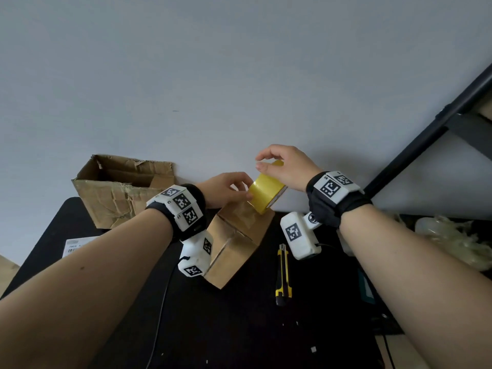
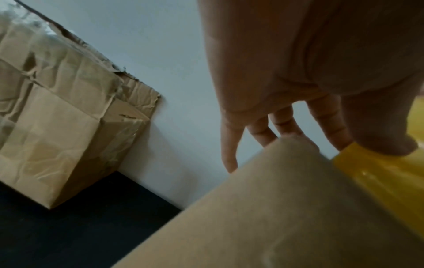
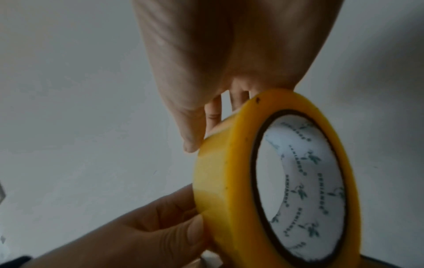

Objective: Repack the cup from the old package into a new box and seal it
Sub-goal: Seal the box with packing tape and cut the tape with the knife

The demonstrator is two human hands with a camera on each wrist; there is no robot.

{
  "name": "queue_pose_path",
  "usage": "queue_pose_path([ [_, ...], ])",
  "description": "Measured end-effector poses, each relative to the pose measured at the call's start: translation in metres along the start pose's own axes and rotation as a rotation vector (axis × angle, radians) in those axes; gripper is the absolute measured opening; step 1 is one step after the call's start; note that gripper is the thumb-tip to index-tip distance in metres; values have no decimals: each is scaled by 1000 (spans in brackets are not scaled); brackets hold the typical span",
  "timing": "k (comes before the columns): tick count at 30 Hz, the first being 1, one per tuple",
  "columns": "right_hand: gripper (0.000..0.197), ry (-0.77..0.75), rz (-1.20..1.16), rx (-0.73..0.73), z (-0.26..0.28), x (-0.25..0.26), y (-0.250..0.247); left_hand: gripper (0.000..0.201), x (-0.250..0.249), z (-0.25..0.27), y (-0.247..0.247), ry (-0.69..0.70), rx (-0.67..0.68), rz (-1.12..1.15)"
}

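Observation:
A small closed cardboard box, the new box (image 1: pixel 234 243), stands on the black table, tilted toward me. My right hand (image 1: pixel 262 162) grips a yellow tape roll (image 1: pixel 266 193) from above and holds it upright on the box's far top edge. The roll (image 3: pixel 241 181) shows its white printed core in the right wrist view. My left hand (image 1: pixel 245 191) pinches the tape end at the roll's lower side, thumb on the yellow tape (image 2: pixel 378 181), other fingers (image 2: pixel 284 125) reaching behind the box (image 2: pixel 263 217). No cup is visible.
The torn, open old package (image 1: pixel 119 190) stands at the back left against the pale wall. A yellow-black utility knife (image 1: pixel 283 275) lies right of the box. A white label (image 1: pixel 80 246) lies at the left, crumpled plastic wrap (image 1: pixel 452 235) at the right, under a dark shelf frame (image 1: pixel 426 139).

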State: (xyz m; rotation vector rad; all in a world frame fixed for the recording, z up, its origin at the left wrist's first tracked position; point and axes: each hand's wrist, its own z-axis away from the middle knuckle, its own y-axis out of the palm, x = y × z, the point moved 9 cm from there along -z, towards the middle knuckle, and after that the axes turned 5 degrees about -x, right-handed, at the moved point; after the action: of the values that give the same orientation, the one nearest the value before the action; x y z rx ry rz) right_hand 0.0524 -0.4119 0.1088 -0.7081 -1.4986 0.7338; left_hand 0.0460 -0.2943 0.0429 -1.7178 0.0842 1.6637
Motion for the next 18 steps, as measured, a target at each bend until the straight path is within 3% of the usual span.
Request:
queue_pose_path([
  [4, 15, 108, -86, -272, 2, -29, -29, 12, 12, -3, -2, -19, -30, 75],
  [6, 19, 242, -32, -323, 8, -65, -30, 14, 17, -3, -6, -49, -36, 123],
  [14, 15, 703, 156, 119, 53, -184, 71, 14, 19, -5, -9, -87, -63, 158],
  [18, 39, 884, 156, 261, 95, -213, 109, 8, 17, -6, -7, -90, -89, 144],
])
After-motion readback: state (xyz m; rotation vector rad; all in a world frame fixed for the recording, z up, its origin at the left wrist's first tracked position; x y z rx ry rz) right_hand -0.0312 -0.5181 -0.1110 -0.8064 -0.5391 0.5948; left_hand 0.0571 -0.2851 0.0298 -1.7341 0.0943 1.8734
